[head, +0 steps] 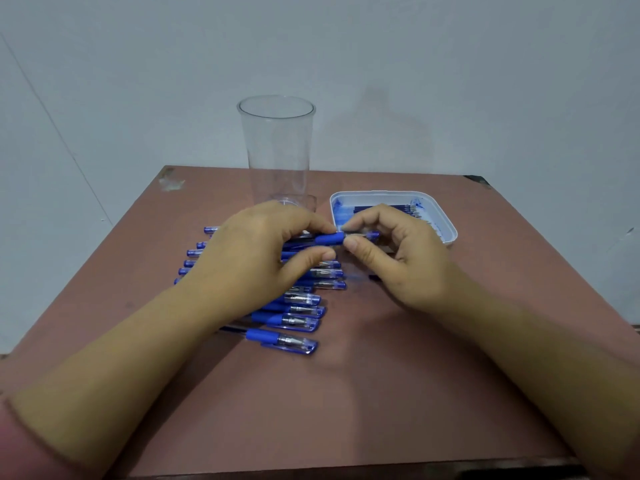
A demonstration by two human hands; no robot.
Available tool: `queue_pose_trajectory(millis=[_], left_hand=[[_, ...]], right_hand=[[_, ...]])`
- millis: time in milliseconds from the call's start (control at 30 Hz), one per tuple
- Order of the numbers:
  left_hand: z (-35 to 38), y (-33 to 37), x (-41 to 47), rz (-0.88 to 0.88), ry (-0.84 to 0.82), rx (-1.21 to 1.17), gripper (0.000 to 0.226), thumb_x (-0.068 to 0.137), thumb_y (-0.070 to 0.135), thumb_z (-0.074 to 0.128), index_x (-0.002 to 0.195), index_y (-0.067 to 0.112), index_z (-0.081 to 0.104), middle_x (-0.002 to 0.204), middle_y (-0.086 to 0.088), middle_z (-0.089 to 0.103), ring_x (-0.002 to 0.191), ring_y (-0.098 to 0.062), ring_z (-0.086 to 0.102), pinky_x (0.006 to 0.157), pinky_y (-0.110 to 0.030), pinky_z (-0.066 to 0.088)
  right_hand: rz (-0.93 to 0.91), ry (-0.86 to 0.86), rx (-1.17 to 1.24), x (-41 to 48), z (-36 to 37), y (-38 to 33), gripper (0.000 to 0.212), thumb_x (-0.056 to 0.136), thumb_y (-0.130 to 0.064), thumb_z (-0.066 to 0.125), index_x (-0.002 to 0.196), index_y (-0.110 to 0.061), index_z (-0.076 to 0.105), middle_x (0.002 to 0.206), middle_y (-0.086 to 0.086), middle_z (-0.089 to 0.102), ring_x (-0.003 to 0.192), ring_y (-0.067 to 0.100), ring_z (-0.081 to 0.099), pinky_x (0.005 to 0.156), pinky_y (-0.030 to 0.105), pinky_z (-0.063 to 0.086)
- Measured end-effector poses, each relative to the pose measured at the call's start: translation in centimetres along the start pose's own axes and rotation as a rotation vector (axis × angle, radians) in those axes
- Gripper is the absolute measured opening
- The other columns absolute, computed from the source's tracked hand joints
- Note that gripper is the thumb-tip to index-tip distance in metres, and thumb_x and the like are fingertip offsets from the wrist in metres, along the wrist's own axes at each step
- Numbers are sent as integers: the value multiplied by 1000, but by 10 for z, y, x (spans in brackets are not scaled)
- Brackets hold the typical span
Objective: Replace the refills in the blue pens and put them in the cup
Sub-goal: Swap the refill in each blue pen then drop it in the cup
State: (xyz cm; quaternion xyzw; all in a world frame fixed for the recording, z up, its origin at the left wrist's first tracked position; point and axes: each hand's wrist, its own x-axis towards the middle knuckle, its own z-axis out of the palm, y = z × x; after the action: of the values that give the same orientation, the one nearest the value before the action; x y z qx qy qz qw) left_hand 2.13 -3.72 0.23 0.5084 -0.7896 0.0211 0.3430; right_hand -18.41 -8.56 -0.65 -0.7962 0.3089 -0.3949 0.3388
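Left hand [256,251] fingers pinch one blue pen [329,239] by its grip; right hand [394,251] fingers pinch its clear end. Held above pen row [298,320] on desk [381,393]. Cup [277,150] behind, refills [398,207] in white tray [446,223]. Pen print too blurred to read.

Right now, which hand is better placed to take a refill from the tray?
Right: both pinch the pen, but the right hand is beside the tray; the left hand is farther.

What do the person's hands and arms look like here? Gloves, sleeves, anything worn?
Left hand and right hand are bare: no gloves, rings or watch show. Both forearms are uncovered. A pinkish-red sleeve shows on the left arm at the bottom corner; none shows on the right.
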Motion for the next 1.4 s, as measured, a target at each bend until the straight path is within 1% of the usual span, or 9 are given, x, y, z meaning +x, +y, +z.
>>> queue_pose_trajectory(millis=[100,267,467,667,800,1000,1167,1233,1400], left_hand=[[-6,-1,-5,-45,-149,210,72,83,73,40,136,27,49,129,8,59,118,-15,54,94,-38,46],[-15,-1,-28,-193,-308,339,102,76,86,19,150,16,31,151,2,39,138,-17,36,111,-36,28],[-4,-1,-51,-255,-313,267,104,76,88,13,153,21,26,160,5,21,146,-9,19,120,-40,17],[-2,-2,-53,-270,-290,262,101,76,88,11,153,25,24,160,10,19,145,-6,14,120,-40,16],[-1,-3,-53,-278,-295,263,103,74,89,7,154,26,22,161,11,16,146,-5,12,121,-40,14],[0,-3,-53,-279,-299,269,102,75,89,7,155,27,20,161,12,15,147,-5,12,122,-39,11],[-1,-3,-53,-281,-298,267,102,74,89,6,155,27,20,161,13,15,146,-4,12,121,-39,13],[-1,-3,-53,-282,-297,257,102,75,89,6,155,27,20,161,13,15,146,-5,13,121,-40,13],[-2,-3,-52,-290,-314,266,102,73,88,5,155,29,15,161,14,11,146,-4,10,121,-38,10]], right_hand=[[97,98,136,4,-8,3,13,90,-11,65,91,-24,64,77,-11,65,69,6,57,66,18,47],[110,243,237,17,-25,-8,11,90,-11,63,90,-22,65,70,-15,66,68,-2,60,68,14,49],[74,279,247,48,-33,-24,16,93,-10,60,99,-25,62,82,-5,64,74,3,63,76,20,53],[-77,529,406,85,-28,-46,28,93,-9,61,101,-24,39,78,2,68,77,13,65,91,35,53],[-155,636,416,108,-27,-54,28,92,-9,62,100,-22,38,77,4,65,74,16,62,82,27,51],[-225,495,111,131,-6,-48,29,88,-13,66,100,-26,44,76,-5,66,67,5,59,69,17,44],[-194,237,-147,138,4,-36,16,92,-23,62,103,-27,51,88,-10,66,94,12,58,77,10,37],[-212,192,-217,135,4,-31,11,93,-27,60,103,-28,55,93,-15,63,99,11,51,82,15,36],[-184,168,-232,118,-2,-24,19,91,-34,64,108,-33,56,106,-18,60,106,7,45,81,-1,29]])
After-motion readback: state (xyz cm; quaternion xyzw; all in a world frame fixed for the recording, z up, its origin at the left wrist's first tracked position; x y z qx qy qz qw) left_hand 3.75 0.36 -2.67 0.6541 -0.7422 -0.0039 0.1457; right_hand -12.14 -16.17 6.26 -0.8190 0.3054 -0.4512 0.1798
